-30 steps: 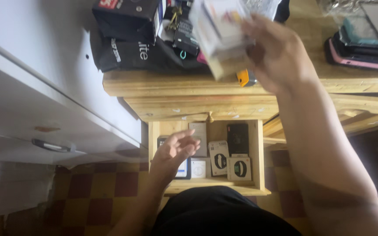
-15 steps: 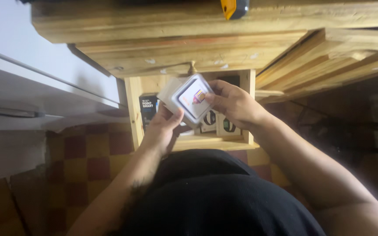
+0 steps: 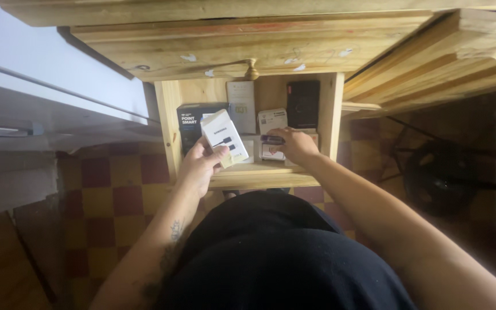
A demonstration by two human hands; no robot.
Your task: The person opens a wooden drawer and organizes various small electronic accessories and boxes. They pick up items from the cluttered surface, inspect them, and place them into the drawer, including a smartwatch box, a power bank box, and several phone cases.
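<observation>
The left hand [image 3: 199, 163] holds a small white box [image 3: 224, 136] tight, tipped up over the front of the open wooden drawer [image 3: 170, 123]. The right hand [image 3: 295, 144] lies low inside the drawer, its fingers pressing on a flat little box [image 3: 272, 140] there; I cannot tell if it grips it. Just past that hand stand a black box [image 3: 303, 103] and a tall pale box [image 3: 241, 106]. It would be best to lay each box flat in a free gap, so nothing gets squashed.

Pale box [image 3: 223, 136] tilted above drawer [image 3: 169, 126]; small box [image 3: 271, 140] inside
</observation>
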